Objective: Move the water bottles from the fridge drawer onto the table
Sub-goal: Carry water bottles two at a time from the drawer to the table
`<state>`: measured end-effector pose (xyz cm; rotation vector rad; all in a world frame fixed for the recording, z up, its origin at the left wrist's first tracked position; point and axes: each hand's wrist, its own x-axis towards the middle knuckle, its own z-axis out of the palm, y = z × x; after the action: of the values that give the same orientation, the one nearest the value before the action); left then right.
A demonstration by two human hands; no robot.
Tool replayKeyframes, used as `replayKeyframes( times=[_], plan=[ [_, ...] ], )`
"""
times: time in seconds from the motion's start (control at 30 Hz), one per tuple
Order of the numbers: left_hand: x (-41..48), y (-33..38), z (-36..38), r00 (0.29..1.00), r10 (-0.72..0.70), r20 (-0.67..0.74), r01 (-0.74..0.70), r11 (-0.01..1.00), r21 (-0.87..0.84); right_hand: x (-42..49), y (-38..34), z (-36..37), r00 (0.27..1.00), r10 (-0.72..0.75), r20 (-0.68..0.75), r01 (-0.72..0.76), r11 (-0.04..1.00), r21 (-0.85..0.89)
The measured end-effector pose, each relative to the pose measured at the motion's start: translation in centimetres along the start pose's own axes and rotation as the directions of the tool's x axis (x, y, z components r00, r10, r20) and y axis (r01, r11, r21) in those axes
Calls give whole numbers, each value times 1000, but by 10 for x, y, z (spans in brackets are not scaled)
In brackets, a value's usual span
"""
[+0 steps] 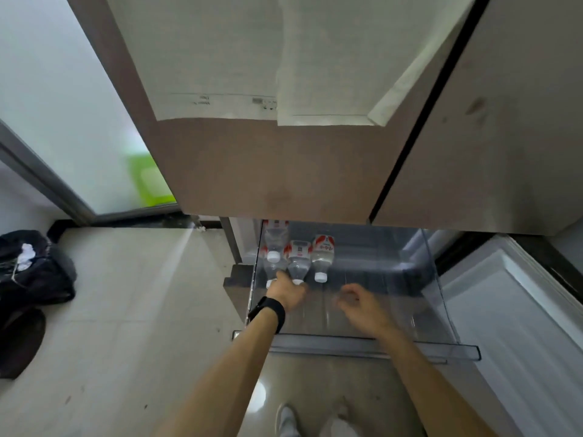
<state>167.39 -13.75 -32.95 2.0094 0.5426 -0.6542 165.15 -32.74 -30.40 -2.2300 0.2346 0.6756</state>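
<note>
Far left, I see a dark bag [34, 269] on the floor. The water bottles [322, 255] lie caps toward me at the left end of the clear drawer [362, 342], partly hidden under the overhanging fridge door [268, 171]. The left hand [285, 291] reaches their necks, but I cannot tell its grip. The right hand [359, 305] hovers beside it, fingers loosely curled, empty.

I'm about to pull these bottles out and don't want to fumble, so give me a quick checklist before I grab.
1. Drawer pulled out: ok.
2. Water bottles lying within reach: ok.
3. White caps on: ok.
4. Left hand gripping a bottle: cannot tell; it is at their necks.
5. Right hand free: ok, holds nothing.
6. Table in view: not ok.
</note>
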Motion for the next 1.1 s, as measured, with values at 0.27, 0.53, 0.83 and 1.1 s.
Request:
replayKeyframes(
  times=[0.27, 0.53, 0.83, 1.1],
  plan=[
    [34, 0, 26, 997, -58, -46, 56, 997, -53, 80, 0, 15, 938, 315, 147, -340, 752, 565],
    [33, -4, 16, 977, -209, 30, 207, 922, -328, 106, -9, 27, 887, 289, 361, -462, 544, 700],
    [2, 8, -12, 988, -148, 46, 150, 989, -21, 68, 14, -1, 965, 258, 56, -259, 882, 395],
    [-56, 34, -46, 914, 362, -186, -65, 582, 810, 2, 18, -47, 953, -48, -300, -80, 914, -399]
  ],
)
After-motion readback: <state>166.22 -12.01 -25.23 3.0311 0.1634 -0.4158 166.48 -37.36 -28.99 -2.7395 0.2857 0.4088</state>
